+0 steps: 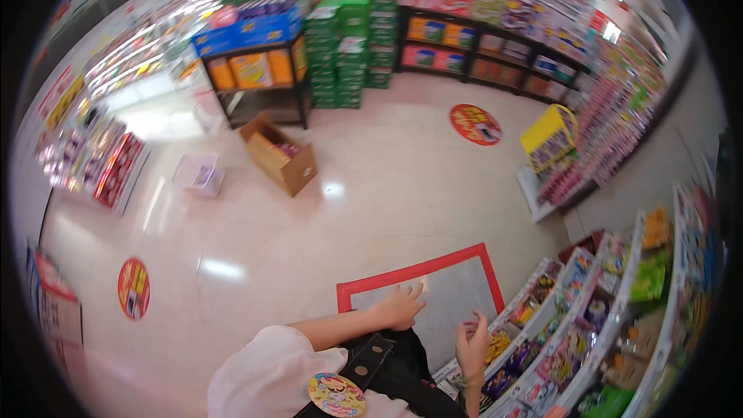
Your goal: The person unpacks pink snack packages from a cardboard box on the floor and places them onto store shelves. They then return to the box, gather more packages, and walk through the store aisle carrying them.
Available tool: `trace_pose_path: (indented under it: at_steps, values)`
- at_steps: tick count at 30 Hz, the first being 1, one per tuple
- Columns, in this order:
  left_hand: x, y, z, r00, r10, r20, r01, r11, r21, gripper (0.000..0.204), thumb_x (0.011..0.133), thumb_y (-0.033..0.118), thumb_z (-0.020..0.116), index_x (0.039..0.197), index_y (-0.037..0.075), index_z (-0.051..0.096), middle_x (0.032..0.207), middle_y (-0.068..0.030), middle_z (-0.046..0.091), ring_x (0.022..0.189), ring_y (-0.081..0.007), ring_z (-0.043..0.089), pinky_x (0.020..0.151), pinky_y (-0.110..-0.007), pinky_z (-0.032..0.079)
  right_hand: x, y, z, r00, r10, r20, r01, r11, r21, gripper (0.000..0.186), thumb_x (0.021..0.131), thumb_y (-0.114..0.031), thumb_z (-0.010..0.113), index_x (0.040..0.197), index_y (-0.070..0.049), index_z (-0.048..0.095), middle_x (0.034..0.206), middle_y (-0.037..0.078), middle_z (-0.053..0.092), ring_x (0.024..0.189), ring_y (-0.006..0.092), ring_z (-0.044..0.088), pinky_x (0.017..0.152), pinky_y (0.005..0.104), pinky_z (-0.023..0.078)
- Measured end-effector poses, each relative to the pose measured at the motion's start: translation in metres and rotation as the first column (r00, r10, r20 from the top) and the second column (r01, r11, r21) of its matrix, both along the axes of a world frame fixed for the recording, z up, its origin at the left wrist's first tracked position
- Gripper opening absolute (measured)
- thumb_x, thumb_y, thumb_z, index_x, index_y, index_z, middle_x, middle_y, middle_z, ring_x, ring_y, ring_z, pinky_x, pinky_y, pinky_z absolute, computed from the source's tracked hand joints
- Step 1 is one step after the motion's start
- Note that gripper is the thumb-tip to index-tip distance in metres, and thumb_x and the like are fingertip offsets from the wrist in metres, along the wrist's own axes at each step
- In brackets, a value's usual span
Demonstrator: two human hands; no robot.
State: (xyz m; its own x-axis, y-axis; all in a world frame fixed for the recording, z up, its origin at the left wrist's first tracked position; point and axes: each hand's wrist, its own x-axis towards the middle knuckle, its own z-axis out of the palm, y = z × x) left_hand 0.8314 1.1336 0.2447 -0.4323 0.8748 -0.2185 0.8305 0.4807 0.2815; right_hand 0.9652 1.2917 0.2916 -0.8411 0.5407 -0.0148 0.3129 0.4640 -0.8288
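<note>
My left hand (401, 306) reaches out at waist height with its fingers spread, and nothing shows in it. Below it on the floor lies a grey panel with a red border (418, 267). My right hand (472, 340) is close to the snack shelves (507, 360); its fingers are loosely bent and apart, with nothing visible in them. Colourful snack bags (557, 356) fill the tiers beside that hand. I wear a white top, a black apron (375, 360) and a round yellow badge (337, 395).
An open cardboard box (290, 170) and a white plastic bin (199, 176) stand on the floor ahead. Behind them are a black rack (255, 104) and stacked green cartons (338, 70). A yellow display box (549, 138) stands at right; round red floor stickers (475, 125) mark the tiles.
</note>
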Motion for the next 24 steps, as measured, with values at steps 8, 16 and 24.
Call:
trace_pose_path:
  at_steps: [8, 16, 24]
  values:
    - [-0.103, -0.121, 0.002, 0.767, 0.622, 0.159, -0.598, 0.782, -0.175, 0.044, 0.082, 0.032, 0.056, 0.116, 0.006, 0.049, 0.132, -0.0211, 0.036, 0.117, -0.0362, 0.042, 0.096, -0.05, 0.034, -0.175, -0.009, -0.081, 0.838, 0.464, 0.288, -0.473, 0.88, -0.044, 0.033, 0.079, -0.02, 0.06, 0.104, 0.0, 0.054, 0.078, 0.014, 0.061, 0.064, 0.0241, 0.06, 0.061, 0.0336, 0.047]
    - [-0.247, -0.173, -0.007, 0.625, 0.653, 0.428, -0.775, 0.586, 0.237, 0.035, 0.086, 0.028, 0.051, 0.109, 0.003, 0.053, 0.117, -0.0189, 0.05, 0.1, -0.0356, 0.053, 0.085, -0.04, 0.043, -0.352, 0.005, -0.162, 0.708, 0.551, 0.441, -0.579, 0.811, -0.084, 0.036, 0.075, -0.023, 0.065, 0.1, 0.001, 0.057, 0.076, 0.015, 0.063, 0.068, 0.0232, 0.062, 0.063, 0.0328, 0.049]
    - [-0.35, -0.278, -0.006, 0.302, 0.874, 0.38, -0.953, 0.279, 0.115, 0.031, 0.086, 0.024, 0.051, 0.107, 0.002, 0.052, 0.109, -0.0183, 0.054, 0.096, -0.0349, 0.055, 0.081, -0.041, 0.044, -0.628, -0.108, -0.151, 0.605, 0.664, 0.44, -0.737, 0.676, -0.006, 0.039, 0.077, -0.028, 0.059, 0.103, 0.0, 0.057, 0.081, 0.014, 0.063, 0.073, 0.0257, 0.062, 0.067, 0.0346, 0.048]
